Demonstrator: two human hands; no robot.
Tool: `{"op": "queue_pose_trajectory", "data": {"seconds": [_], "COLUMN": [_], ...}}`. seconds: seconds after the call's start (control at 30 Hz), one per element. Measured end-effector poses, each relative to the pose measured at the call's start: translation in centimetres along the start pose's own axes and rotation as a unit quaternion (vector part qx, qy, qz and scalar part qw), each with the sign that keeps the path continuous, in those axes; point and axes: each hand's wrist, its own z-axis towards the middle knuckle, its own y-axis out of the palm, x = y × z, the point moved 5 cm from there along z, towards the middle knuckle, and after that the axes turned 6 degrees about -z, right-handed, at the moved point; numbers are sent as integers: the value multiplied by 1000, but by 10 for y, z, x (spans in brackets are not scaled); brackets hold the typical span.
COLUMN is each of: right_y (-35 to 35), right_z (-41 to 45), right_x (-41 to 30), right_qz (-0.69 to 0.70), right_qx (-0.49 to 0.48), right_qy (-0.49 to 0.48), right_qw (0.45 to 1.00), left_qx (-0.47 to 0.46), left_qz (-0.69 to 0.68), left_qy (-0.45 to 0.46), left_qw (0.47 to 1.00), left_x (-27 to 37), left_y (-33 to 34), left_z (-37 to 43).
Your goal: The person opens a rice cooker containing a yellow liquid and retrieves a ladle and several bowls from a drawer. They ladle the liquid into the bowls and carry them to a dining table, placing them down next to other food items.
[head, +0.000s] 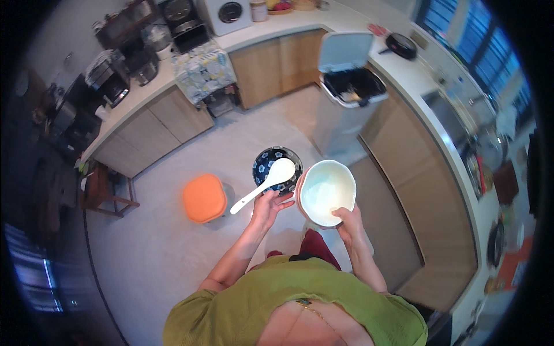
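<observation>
My left hand (267, 209) grips a dark blue bowl (262, 164) with a pale flower pattern by its near edge. Across that bowl rests a white ladle (280, 171), its handle slanting out over my left hand. Whether my fingers also pinch the handle is hard to see. My right hand (349, 222) holds a white bowl (327, 190) with a wavy rim, thumb inside the rim and fingers hidden beneath. Below it a pink edge (299, 192) of another bowl shows. The two hands' bowls are side by side in front of my body.
An orange-topped stool (204, 198) stands on the floor at left. Ahead to the right is a tall bin (342, 125) with its lid raised and a black liner. Counters (426, 93) curve around, with a sink (448, 116), a black pan (401, 46) and a wooden stool (106, 190).
</observation>
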Motion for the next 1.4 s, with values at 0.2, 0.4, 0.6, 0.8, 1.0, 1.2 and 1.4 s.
{"op": "queue_pose_trajectory", "data": {"seconds": [0.2,0.4,0.6,0.8,1.0,1.2,1.4], "right_y": [90,193,336,478,611,708,757], "right_z": [133,280,418,563,696,798,858], "right_x": [-7,-47,-72,-50,-40,-31,-19], "right_qz": [-24,-102,-179,-182,-167,-197,-162], "right_qx": [-93,-169,-246,-294,-288,-323,-397], "right_qy": [63,82,78,104,83,87,107], "right_qw": [993,977,950,933,939,922,897], "left_qx": [33,100,137,161,177,206,202], "left_qz": [-14,-48,-77,-79,-80,-94,-77], "left_qy": [85,128,229,256,248,240,248], "left_qw": [996,985,961,950,949,944,944], "left_x": [85,172,292,424,544,617,669], "left_y": [-30,-49,-77,-130,-183,-229,-239], "left_z": [100,217,320,425,545,637,683]}}
